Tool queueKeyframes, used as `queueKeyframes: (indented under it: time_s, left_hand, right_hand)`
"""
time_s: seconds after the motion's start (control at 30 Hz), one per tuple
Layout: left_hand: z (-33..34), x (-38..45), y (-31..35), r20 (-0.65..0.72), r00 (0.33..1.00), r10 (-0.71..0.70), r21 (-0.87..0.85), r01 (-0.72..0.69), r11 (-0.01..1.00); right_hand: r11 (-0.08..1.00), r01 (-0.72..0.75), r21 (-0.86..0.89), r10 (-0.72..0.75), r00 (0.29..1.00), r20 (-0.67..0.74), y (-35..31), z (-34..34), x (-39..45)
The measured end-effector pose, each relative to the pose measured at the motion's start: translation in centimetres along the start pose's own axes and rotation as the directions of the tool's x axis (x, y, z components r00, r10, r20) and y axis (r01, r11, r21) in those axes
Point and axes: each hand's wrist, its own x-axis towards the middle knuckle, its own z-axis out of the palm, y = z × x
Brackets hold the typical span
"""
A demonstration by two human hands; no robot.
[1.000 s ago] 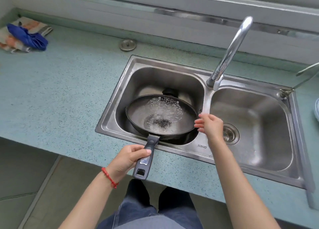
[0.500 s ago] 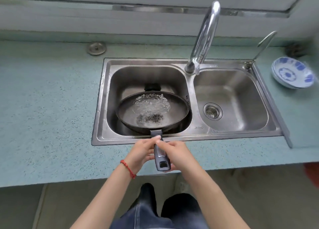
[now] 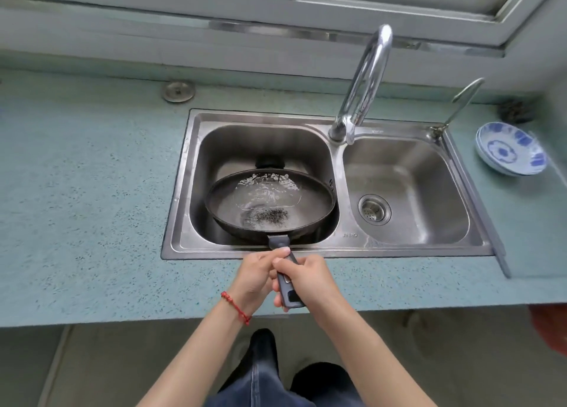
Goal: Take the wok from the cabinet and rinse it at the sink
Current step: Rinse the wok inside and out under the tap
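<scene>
Hands, two: left hand, right hand, one wok.

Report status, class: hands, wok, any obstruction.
Left hand and right hand both shut on wok handle. Wok in left basin, holding water. Nothing obstructing.

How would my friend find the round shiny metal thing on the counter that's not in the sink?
Start at the double sink set into the speckled blue-green counter. Look just past its far left corner, near the wall. There lies a small flat silver disc, alone on the counter; unlike the strainer in the right basin, it sits outside the sink.
</scene>
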Motion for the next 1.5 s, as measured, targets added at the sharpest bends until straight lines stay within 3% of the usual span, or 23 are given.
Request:
queueKeyframes:
  time_s: [0.37, 0.73, 0.9, 1.03, 1.27, 1.37, 1.5]
  left_hand:
    - [1.7, -2.5, -2.0, -0.07, 0.984, 0.164, -0.036, -0.167, 0.985]
    - [3.0, -3.9, -3.1, -0.098, 0.97, 0.224, -0.015, -0.227, 0.974]
    - [4.2, -3.6, -2.0, 0.028, 0.995, 0.092, -0.343, -0.077, 0.936]
    - [3.9, -3.2, -1.8, 0.12, 0.991, 0.055, -0.456, 0.006, 0.89]
    - [4.7, -3.1, -1.1, 0.034, 0.987, 0.156, -0.316, -0.137, 0.939]
    - [5.1, -3.2, -1.1, -0.01, 0.977, 0.213, -0.25, -0.209, 0.946]
    - [5.6, -3.1, -1.1, -0.049, 0.961, 0.273, -0.162, -0.277, 0.947]
  right_hand:
    - [0.991, 0.119, 0.065, -0.123, 0.99, 0.065, 1.8, -1.9, -4.3]
    - [0.958, 0.238, 0.159, -0.254, 0.963, 0.092, 4.0, -3.0, -5.4]
    - [0.931, 0.269, 0.248, -0.303, 0.946, 0.11, 3.9, -3.3, -5.9]
    - [0.928, 0.256, 0.271, -0.297, 0.947, 0.12, 4.1, -3.5, -5.6]
    - [0.954, 0.185, 0.238, -0.224, 0.962, 0.153, 4.1, -4.7, -4.9]
    - [0.986, 0.143, 0.09, -0.154, 0.978, 0.141, 3.5, -5.2, -4.6]
    - [0.983, 0.163, -0.087, -0.165, 0.986, -0.012, 3.6, -5.2, -4.4]
